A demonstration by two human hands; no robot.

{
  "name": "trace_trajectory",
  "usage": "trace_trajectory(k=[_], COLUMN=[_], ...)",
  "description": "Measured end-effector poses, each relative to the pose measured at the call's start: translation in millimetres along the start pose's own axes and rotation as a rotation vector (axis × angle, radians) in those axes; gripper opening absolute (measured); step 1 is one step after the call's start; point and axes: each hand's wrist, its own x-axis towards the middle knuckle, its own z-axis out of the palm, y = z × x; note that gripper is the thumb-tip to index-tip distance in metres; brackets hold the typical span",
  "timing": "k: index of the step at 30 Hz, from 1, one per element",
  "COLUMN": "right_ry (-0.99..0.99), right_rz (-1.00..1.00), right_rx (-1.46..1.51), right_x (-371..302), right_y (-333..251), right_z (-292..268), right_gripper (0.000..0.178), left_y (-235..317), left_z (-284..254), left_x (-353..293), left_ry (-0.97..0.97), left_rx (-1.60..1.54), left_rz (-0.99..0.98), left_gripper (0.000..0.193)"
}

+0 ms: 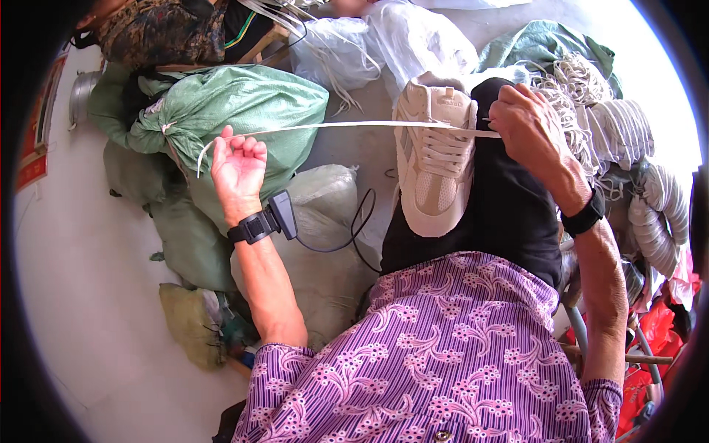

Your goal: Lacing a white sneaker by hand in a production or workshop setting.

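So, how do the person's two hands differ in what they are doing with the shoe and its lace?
The left hand is raised away from the white sneaker, palm up, pulling the flat white shoelace taut; the right hand rests at the sneaker's eyelets, palm down. The left hand touches only the shoelace, while the right hand is against the sneaker. Both wrists wear black bands.
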Motion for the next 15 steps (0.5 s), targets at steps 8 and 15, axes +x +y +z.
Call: trace_trajectory(k=[8, 15], right_ry=[-0.244, -0.227], right_rz=[-0.076, 0.024], right_rx=[-0.126, -0.171], right_x=[14, 14], right_y=[-9, -17], right_z=[0, 1], right_gripper=[0.009, 0.011], left_y=[-13, -39], left_z=[10, 34], left_x=[18, 19], left_ry=[0.133, -0.02], left_rx=[-0.072, 0.245], left_rz=[0.07, -0.087], left_gripper=[0.023, 0.019])
